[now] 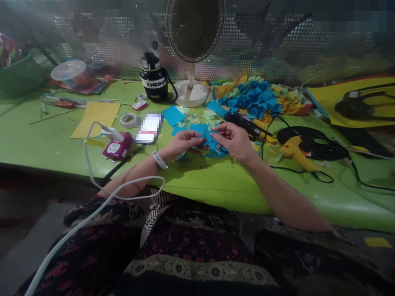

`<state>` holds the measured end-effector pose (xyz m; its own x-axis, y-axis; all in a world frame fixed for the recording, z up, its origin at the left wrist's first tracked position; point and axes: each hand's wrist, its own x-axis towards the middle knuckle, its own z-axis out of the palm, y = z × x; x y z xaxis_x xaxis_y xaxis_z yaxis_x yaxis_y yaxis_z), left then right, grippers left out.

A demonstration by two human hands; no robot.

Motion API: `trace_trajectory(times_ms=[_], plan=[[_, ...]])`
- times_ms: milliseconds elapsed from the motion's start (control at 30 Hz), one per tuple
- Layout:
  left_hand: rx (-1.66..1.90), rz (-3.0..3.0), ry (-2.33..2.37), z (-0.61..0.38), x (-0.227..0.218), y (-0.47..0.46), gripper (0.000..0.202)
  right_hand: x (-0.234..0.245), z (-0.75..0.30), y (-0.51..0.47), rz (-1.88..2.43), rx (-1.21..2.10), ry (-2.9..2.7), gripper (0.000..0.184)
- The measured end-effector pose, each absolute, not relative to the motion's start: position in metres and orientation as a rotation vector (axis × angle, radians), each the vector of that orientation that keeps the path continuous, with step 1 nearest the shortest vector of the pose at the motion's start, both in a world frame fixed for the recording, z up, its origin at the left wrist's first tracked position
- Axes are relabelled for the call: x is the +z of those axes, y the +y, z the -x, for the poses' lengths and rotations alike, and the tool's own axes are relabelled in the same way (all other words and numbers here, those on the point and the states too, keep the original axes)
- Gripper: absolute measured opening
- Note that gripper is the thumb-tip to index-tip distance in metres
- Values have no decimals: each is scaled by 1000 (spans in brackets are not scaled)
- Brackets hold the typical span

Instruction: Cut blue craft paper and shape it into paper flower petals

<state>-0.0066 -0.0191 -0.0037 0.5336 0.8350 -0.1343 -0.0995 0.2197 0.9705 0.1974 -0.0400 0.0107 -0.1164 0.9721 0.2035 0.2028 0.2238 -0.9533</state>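
Note:
Between my hands is a small piece of blue paper (200,130), held over a scatter of blue and yellow paper scraps (216,153). My left hand (188,142) pinches its left side between thumb and fingers. On the other side, my right hand (231,139) has thumb and forefinger pressed together at the paper's edge. A blue paper sheet (173,116) lies just behind my left hand. Beyond my right hand is a heap of blue cut paper pieces (256,98), with yellow and green ones around it. A black tool with a yellow end (247,125) lies close to my right hand.
A yellow glue gun (299,155) and its black cord lie right. At left are a purple plug adapter (117,146), a phone (149,128), a tape roll (128,120) and yellow paper (97,117). A black jug (154,80) and fan (195,28) stand behind. A white cable (92,213) crosses my left forearm.

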Motion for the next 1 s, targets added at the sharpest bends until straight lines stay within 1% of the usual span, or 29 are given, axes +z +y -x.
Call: trace_trajectory(times_ms=[333, 667, 900, 1000], plan=[[761, -1194, 771, 8, -5, -18, 18, 12, -195, -41, 1156, 997, -1524, 36], [776, -1217, 795, 7, -3, -19, 18, 10, -195, -41, 1155, 993, -1513, 38], [785, -1238, 826, 7, -3, -19, 27, 5, -193, -41, 1152, 948, -1508, 37], [793, -1252, 840, 8, -6, -19, 27, 4, -194, -42, 1162, 915, -1520, 37]])
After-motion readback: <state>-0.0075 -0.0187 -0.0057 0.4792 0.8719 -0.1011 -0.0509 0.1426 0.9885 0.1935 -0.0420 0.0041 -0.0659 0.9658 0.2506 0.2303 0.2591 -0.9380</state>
